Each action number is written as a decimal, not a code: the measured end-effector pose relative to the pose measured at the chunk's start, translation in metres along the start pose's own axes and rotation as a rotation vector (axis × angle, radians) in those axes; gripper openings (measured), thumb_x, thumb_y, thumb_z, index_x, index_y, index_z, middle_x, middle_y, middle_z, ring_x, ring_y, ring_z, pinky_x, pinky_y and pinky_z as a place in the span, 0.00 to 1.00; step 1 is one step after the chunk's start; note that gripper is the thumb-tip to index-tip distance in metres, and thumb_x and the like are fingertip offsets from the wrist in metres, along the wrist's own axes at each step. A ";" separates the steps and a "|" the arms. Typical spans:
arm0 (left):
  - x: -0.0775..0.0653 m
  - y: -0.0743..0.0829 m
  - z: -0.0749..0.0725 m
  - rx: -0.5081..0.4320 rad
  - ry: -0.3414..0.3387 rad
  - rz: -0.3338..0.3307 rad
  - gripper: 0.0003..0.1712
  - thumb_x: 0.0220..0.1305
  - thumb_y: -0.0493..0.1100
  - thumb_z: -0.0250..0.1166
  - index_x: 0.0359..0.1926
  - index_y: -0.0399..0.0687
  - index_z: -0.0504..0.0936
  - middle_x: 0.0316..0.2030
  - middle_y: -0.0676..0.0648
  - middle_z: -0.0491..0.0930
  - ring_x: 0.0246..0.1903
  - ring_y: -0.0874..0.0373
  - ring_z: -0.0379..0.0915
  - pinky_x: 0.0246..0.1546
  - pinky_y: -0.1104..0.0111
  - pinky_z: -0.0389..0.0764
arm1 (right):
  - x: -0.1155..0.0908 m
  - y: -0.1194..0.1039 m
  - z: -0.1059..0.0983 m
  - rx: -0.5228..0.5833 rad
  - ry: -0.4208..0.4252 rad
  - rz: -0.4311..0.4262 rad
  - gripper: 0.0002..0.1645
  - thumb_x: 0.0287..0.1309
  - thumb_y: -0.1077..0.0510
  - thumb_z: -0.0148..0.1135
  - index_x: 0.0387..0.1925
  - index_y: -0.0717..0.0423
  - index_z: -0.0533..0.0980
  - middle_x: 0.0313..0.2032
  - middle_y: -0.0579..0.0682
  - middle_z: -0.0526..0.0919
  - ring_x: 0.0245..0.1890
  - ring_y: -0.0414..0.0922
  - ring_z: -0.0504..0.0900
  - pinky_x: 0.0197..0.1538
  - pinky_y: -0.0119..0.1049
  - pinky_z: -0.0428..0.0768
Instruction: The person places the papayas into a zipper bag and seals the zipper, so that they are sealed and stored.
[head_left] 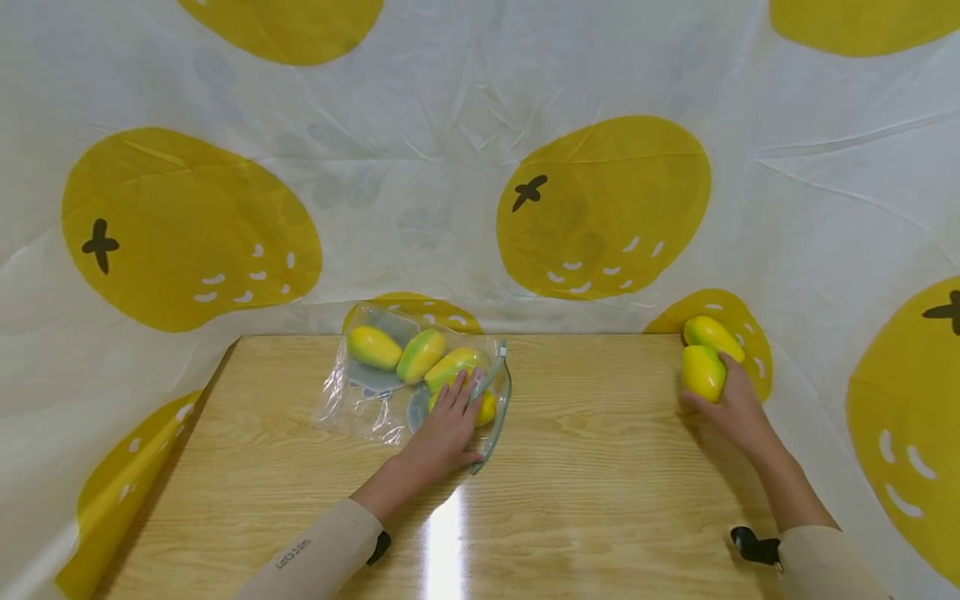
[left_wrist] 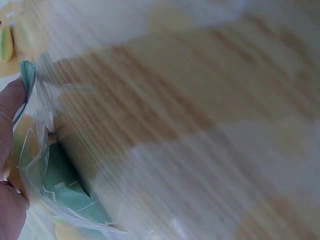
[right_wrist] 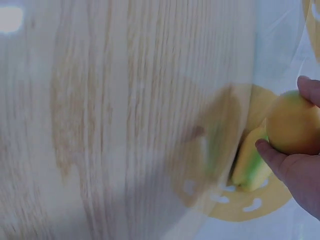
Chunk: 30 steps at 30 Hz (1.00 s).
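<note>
A clear zip bag [head_left: 360, 421] with a green zip strip [head_left: 504, 400] lies on the table, several yellow-green mangoes [head_left: 422, 356] inside. Over its mouth end rests my left hand [head_left: 441, 429], fingers stretched across the plastic and thumb at the strip. In the left wrist view, the strip bends beside a fingertip [left_wrist: 17, 95], and a green patch shows through the film. At the back right, my right hand [head_left: 731, 400] grips a mango [head_left: 702, 373] between thumb and fingers. Just behind it is another mango [head_left: 714, 335], also seen past the fingers in the right wrist view.
A wooden table [head_left: 592, 467] reaches back to a white cloth [head_left: 420, 217] printed with large yellow fruit, which hangs behind and at both sides. The cloth meets the table close to my right hand. A bright light reflection [head_left: 445, 542] shows near the front.
</note>
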<state>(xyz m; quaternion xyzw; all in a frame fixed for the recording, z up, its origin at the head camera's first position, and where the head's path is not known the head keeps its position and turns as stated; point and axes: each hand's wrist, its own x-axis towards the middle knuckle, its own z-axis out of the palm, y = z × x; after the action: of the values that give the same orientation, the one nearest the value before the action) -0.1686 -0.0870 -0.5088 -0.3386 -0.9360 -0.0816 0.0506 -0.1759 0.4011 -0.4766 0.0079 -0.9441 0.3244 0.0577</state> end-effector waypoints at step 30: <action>-0.002 0.000 0.000 -0.014 0.002 0.000 0.63 0.50 0.62 0.80 0.76 0.35 0.60 0.83 0.35 0.36 0.81 0.35 0.38 0.77 0.43 0.56 | 0.023 -0.114 0.061 0.074 -0.320 -0.302 0.53 0.60 0.63 0.73 0.77 0.63 0.52 0.70 0.68 0.66 0.64 0.63 0.73 0.63 0.64 0.72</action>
<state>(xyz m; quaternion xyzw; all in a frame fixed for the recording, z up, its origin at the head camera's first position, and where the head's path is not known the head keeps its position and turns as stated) -0.1672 -0.0887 -0.5089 -0.3387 -0.9354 -0.0884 0.0491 -0.1988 0.2745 -0.4520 0.2029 -0.9168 0.3409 -0.0454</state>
